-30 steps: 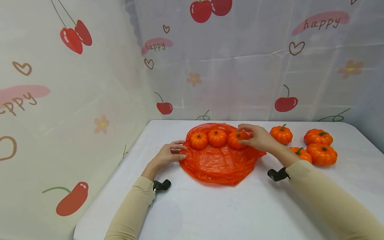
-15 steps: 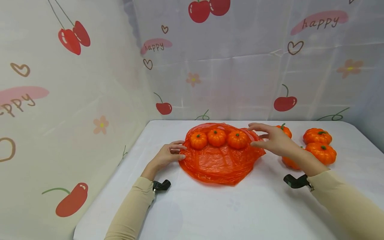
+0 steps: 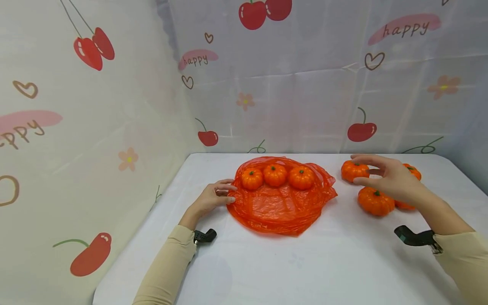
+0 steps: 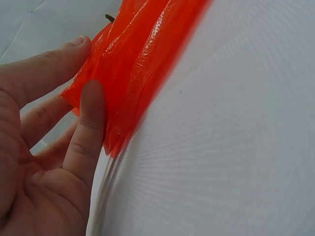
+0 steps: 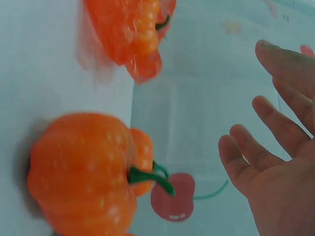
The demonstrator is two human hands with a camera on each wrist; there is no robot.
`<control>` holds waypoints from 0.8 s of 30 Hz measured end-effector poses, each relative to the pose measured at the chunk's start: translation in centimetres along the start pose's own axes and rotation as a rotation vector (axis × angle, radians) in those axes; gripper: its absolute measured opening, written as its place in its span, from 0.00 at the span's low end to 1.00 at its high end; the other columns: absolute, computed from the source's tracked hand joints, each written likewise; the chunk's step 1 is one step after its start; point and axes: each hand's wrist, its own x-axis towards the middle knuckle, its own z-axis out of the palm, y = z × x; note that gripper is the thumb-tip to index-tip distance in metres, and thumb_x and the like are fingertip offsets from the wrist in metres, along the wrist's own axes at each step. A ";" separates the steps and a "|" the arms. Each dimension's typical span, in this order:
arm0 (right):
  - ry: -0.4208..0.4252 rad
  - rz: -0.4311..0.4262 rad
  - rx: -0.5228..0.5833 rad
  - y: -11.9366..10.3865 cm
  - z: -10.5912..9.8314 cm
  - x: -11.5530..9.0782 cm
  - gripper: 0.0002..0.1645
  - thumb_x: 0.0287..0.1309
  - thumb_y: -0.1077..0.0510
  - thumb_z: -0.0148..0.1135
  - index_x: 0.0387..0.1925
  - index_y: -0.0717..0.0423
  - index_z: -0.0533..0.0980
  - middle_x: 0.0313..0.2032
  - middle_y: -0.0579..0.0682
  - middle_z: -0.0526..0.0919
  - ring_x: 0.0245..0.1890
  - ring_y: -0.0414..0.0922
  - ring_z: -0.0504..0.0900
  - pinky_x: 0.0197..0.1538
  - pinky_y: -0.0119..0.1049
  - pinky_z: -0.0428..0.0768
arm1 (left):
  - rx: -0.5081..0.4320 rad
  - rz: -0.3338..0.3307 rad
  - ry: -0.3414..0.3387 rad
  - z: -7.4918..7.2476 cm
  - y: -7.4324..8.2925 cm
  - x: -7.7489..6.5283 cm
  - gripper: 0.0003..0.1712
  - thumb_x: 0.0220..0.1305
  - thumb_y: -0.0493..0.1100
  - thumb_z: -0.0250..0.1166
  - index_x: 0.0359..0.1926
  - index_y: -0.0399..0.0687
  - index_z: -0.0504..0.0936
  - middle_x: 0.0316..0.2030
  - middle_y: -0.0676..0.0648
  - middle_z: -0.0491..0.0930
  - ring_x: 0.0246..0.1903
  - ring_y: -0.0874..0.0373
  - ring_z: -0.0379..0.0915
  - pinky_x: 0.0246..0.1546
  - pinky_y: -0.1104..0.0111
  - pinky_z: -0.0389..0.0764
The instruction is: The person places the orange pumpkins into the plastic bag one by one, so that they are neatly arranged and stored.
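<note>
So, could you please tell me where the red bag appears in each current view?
Head: the bag lies near the centre, a little below mid-height.
Left wrist: the bag is in the upper half, left of centre, cut off by the top edge.
Right wrist: the bag is at the top, left of centre, partly cut off.
Shared landmark: the white table.

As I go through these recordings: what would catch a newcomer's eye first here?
Probably the glossy red-orange bag mid-table, with three small pumpkins lined up along its far side and the left hand at its left edge. Next, the other pumpkins to its right, near the right hand; behind, the cherry-printed backdrop.
</note>
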 end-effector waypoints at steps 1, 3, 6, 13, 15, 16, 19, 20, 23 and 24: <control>0.009 -0.001 -0.010 0.4 -0.4 -0.1 0.37 0.62 0.42 0.72 0.70 0.46 0.72 0.72 0.54 0.69 0.65 0.65 0.73 0.47 0.26 0.83 | 0.002 -0.001 0.001 0.0 0.0 0.0 0.22 0.60 0.44 0.76 0.56 0.49 0.87 0.74 0.50 0.68 0.62 0.40 0.73 0.55 0.61 0.82; 0.021 0.016 -0.018 1.1 -1.0 -0.4 0.38 0.63 0.41 0.71 0.70 0.46 0.71 0.71 0.56 0.70 0.64 0.65 0.74 0.44 0.17 0.78 | 0.001 -0.002 0.000 0.0 0.1 0.0 0.22 0.61 0.44 0.76 0.56 0.49 0.87 0.74 0.50 0.68 0.62 0.40 0.73 0.54 0.61 0.82; 0.038 0.037 -0.032 2.1 -1.9 -0.9 0.40 0.64 0.41 0.70 0.72 0.47 0.69 0.70 0.60 0.71 0.63 0.65 0.74 0.41 0.17 0.75 | -0.003 -0.004 0.002 0.0 0.1 0.0 0.22 0.60 0.44 0.76 0.56 0.49 0.87 0.74 0.51 0.68 0.62 0.40 0.73 0.54 0.61 0.82; 0.109 0.074 -0.046 4.8 -3.0 -1.7 0.42 0.63 0.40 0.70 0.73 0.48 0.69 0.54 0.23 0.71 0.60 0.64 0.74 0.38 0.20 0.76 | -0.001 0.002 0.004 0.1 -0.1 0.1 0.22 0.60 0.44 0.76 0.56 0.48 0.87 0.74 0.49 0.68 0.64 0.39 0.72 0.59 0.56 0.81; 0.126 0.079 -0.033 5.7 -3.3 -1.9 0.42 0.63 0.40 0.70 0.73 0.49 0.68 0.49 0.15 0.66 0.59 0.64 0.73 0.37 0.20 0.75 | -0.002 0.000 0.001 0.1 -0.1 0.1 0.22 0.60 0.45 0.76 0.56 0.49 0.87 0.74 0.49 0.68 0.64 0.38 0.72 0.59 0.56 0.81; 0.135 0.085 -0.028 6.2 -3.4 -2.0 0.41 0.63 0.41 0.70 0.72 0.50 0.69 0.47 0.14 0.66 0.58 0.58 0.75 0.37 0.19 0.74 | 0.001 0.001 0.001 0.1 -0.1 0.2 0.22 0.60 0.45 0.76 0.56 0.49 0.87 0.74 0.49 0.68 0.64 0.39 0.72 0.59 0.57 0.82; 0.156 0.093 -0.005 7.4 -4.0 -2.2 0.39 0.64 0.43 0.70 0.71 0.50 0.70 0.46 0.13 0.67 0.52 0.33 0.77 0.36 0.18 0.74 | 0.000 0.009 -0.002 0.1 0.0 0.3 0.22 0.61 0.45 0.76 0.56 0.49 0.87 0.74 0.49 0.68 0.64 0.39 0.71 0.59 0.56 0.81; 0.158 0.089 0.002 7.8 -4.1 -2.3 0.38 0.65 0.44 0.70 0.71 0.51 0.70 0.46 0.13 0.68 0.49 0.26 0.75 0.37 0.16 0.75 | 0.001 0.013 -0.003 0.1 -0.1 0.3 0.22 0.61 0.45 0.76 0.56 0.48 0.87 0.74 0.49 0.68 0.64 0.39 0.71 0.59 0.56 0.81; 0.141 0.079 0.024 8.7 -4.4 -2.3 0.36 0.66 0.47 0.69 0.70 0.54 0.70 0.45 0.12 0.69 0.43 0.13 0.69 0.37 0.15 0.75 | 0.002 0.022 -0.002 0.0 -0.2 0.2 0.22 0.62 0.44 0.75 0.56 0.47 0.87 0.74 0.48 0.68 0.64 0.39 0.71 0.60 0.55 0.80; 0.133 0.082 0.023 8.9 -4.4 -2.3 0.36 0.66 0.47 0.69 0.69 0.55 0.70 0.45 0.12 0.69 0.43 0.13 0.69 0.38 0.16 0.75 | 0.004 0.024 0.000 0.0 -0.3 0.1 0.22 0.62 0.44 0.75 0.56 0.47 0.87 0.74 0.48 0.68 0.64 0.39 0.71 0.61 0.55 0.79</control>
